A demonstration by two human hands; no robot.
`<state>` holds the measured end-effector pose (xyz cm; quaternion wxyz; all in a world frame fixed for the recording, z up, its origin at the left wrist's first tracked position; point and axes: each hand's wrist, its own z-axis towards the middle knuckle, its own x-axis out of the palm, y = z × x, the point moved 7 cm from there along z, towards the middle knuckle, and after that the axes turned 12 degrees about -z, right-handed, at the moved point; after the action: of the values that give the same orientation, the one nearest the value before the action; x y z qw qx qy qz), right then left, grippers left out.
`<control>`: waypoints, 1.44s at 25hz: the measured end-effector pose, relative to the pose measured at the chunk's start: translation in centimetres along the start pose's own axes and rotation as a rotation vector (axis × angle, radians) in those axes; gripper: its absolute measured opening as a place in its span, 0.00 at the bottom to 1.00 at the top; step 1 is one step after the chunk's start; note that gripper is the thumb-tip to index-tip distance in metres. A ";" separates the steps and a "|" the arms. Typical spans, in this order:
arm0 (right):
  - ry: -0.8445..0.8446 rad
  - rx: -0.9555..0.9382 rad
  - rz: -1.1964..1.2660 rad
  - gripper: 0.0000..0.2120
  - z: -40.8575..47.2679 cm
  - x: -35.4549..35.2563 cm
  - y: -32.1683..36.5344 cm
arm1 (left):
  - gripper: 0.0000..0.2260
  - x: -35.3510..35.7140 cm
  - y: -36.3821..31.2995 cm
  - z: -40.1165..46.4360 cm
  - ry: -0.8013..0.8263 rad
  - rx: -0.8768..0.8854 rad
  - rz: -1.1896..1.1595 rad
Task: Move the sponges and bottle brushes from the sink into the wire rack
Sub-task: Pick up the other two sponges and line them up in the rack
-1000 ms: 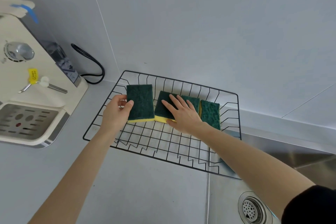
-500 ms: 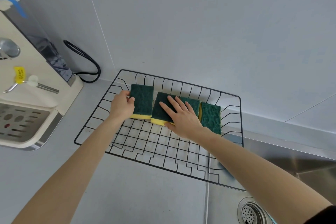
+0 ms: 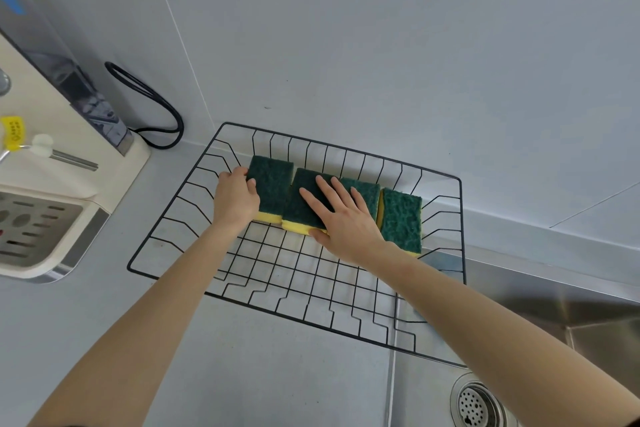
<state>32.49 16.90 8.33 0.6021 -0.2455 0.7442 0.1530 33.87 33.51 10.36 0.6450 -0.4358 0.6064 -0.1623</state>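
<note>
A black wire rack [image 3: 166, 204] sits on the grey counter beside the sink [image 3: 554, 298]. Several green-and-yellow sponges lie green side up in a row along its back. My left hand [image 3: 235, 199] grips the left edge of the leftmost sponge [image 3: 273, 182], which lies flat beside the others. My right hand [image 3: 341, 218] rests flat with fingers spread on the second sponge [image 3: 303, 206], thumb at its yellow front edge. A third sponge [image 3: 367, 191] and the rightmost sponge [image 3: 403, 218] lie to the right. No bottle brush is in view.
A cream countertop appliance [image 3: 52, 184] with a drip tray stands at the left, its black cord [image 3: 152, 104] looping against the wall. The sink's drain [image 3: 479, 404] shows at the bottom right. The rack's right end overhangs the sink edge.
My left hand has carried the leftmost sponge back and down until it lies in the row. My right hand has stayed on the second sponge. The view has shifted slightly.
</note>
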 end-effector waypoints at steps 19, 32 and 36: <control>-0.022 0.029 0.003 0.36 -0.8 -0.8 0.0 | 0.27 1.2 -0.4 -1.8 0.208 0.050 0.244; -0.095 0.193 0.095 0.33 -10.3 -5.0 -2.7 | 0.28 0.3 -8.0 -9.5 0.288 0.237 0.350; -0.104 0.259 0.106 0.33 -14.7 -5.6 -4.5 | 0.28 0.8 -11.0 -13.0 0.326 0.300 0.389</control>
<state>23.76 6.45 17.42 0.6575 -0.1178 0.7374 0.0998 25.50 21.90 19.68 0.6154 -0.1792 0.7433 -0.1915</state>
